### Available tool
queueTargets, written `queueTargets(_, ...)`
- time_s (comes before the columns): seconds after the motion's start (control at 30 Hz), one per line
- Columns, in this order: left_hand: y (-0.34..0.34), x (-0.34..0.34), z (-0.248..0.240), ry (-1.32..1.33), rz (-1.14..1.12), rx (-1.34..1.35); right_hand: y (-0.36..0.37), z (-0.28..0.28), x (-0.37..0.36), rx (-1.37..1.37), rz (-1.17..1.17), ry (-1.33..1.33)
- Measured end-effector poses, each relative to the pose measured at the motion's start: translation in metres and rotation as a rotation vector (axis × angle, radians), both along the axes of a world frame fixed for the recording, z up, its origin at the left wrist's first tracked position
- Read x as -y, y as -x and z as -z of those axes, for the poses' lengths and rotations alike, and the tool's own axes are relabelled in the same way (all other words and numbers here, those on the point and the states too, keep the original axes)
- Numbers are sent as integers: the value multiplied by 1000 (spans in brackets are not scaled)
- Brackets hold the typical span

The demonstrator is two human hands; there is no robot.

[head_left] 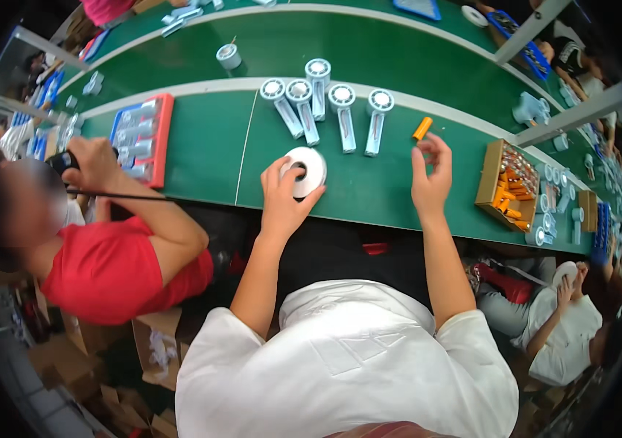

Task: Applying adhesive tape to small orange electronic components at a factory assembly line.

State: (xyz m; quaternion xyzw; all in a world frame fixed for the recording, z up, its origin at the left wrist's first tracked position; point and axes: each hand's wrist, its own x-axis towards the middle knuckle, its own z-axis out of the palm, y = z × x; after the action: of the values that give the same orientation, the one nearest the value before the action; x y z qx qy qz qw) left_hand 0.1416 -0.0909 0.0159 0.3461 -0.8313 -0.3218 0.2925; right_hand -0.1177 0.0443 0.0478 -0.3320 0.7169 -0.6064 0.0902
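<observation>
My left hand [284, 198] is closed round a white roll [315, 166] with a dark core, its thumb at the near rim and its fingers over the middle. The roll lies flat on the green workbench [369, 182]. To its right, my right hand [432, 184] is raised with thumb and fingers apart, nothing between them. Just beyond those fingertips lies an orange cylindrical battery [422, 129], apart from the hand. Farther back, several pale blue handheld fan bodies [343, 109] with round slotted heads lie with their handles toward me.
An open cardboard box [483, 182] of orange batteries and wired parts stands at right, with more fan parts [544, 212] beyond. At left is a red tray [159, 150] of pale parts. A red-shirted co-worker [121, 266] holds a dark tool [61, 162] there. A conveyor [281, 40] carries a round part [229, 57].
</observation>
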Motion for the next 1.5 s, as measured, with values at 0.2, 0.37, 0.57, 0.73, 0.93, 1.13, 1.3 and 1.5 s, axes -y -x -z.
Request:
queueTargets(0.2, 10, -55, -63, -1065, 350, -687, -66, -47, -27, 418, -361, 335)
queueTargets(0.37, 34, -80, -106, -855, 670, -596, -59, -48, -54, 437, -499, 491)
queueTargets(0.57, 42, -85, -134, -158, 335, -480, -47, -56, -89, 29, -339, 477)
queueTargets(0.73, 49, -92, -157, 231, 366, -414, -44, -66, -102, -333, -239, 382)
queueTargets(0.93, 57, -92, -153, 472, 336, -397, -48, -72, -103, -498, -168, 343)
queueTargets(1.13, 51, -91, -156, 494, 339, -332, -50, -77, -104, -586, -166, 269)
queueTargets(1.3, 49, -89, -151, 521, 328, -328, -53, -78, -103, -626, -152, 250)
queueTargets(1.5, 50, -88, -151, 484, 354, -325, -51, -76, -104, -636, -155, 240)
